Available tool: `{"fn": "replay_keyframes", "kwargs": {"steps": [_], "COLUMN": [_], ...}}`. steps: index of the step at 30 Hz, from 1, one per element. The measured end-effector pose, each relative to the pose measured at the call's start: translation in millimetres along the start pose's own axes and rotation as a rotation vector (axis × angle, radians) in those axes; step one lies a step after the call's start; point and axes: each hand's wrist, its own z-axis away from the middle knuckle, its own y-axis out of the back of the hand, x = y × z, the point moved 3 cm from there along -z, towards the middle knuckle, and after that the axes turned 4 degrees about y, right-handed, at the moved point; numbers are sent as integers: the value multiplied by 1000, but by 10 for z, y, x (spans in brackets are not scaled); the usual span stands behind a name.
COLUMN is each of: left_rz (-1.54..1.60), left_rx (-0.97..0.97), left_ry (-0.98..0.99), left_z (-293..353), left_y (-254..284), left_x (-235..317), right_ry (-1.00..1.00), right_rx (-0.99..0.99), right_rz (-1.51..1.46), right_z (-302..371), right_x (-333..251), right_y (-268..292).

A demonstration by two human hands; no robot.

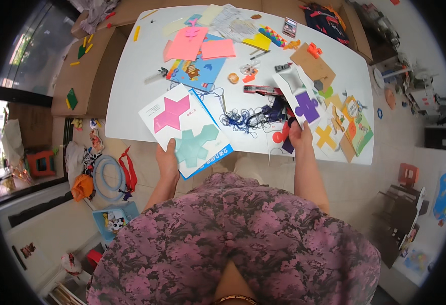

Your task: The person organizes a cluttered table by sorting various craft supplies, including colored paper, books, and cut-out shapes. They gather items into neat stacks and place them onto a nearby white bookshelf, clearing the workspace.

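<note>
My left hand (pixel 168 161) grips the lower left edge of a white card sheet (pixel 163 100) printed with a pink and a teal fold-out shape. Under that sheet a blue-edged booklet (pixel 221 156) sticks out along the right and bottom. My right hand (pixel 300 136) is closed on the lower end of another white card sheet (pixel 286 80), which bears a purple shape and a grey-green one. This second sheet slants over the right part of the table. Between my hands lies a tangle of dark blue cord (pixel 248 120). Dark purple pieces beside my right hand are partly hidden.
The white table (pixel 126 96) also bears pink paper (pixel 187 43), a blue picture book (pixel 197 71), a brown board (pixel 314 66), a red stapler-like tool (pixel 261 89) and yellow cutouts (pixel 326 137). A brown sofa (pixel 88 76) borders it. Toys and a blue bin (pixel 101 218) sit at left.
</note>
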Motion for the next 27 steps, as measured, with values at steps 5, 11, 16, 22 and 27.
{"fn": "replay_keyframes", "kwargs": {"steps": [5, 11, 16, 22, 27], "left_rz": [-99, 13, -32, -72, -42], "left_rx": [98, 179, 272, 346, 365], "left_ry": [21, 11, -26, -11, -53], "left_z": [-8, -67, -98, -212, -204], "left_y": [177, 435, 538, 497, 418], "left_x": [36, -122, -97, 36, 126], "right_ry": [-232, 50, 80, 384, 320], "right_rx": [-66, -381, -461, -429, -285], "right_rz": [387, 904, 1107, 1817, 1785], "right_z": [136, 81, 0, -508, -179], "right_x": [378, 779, 1302, 1867, 2064], "right_y": [-234, -1423, -2276, -2833, -3008]}}
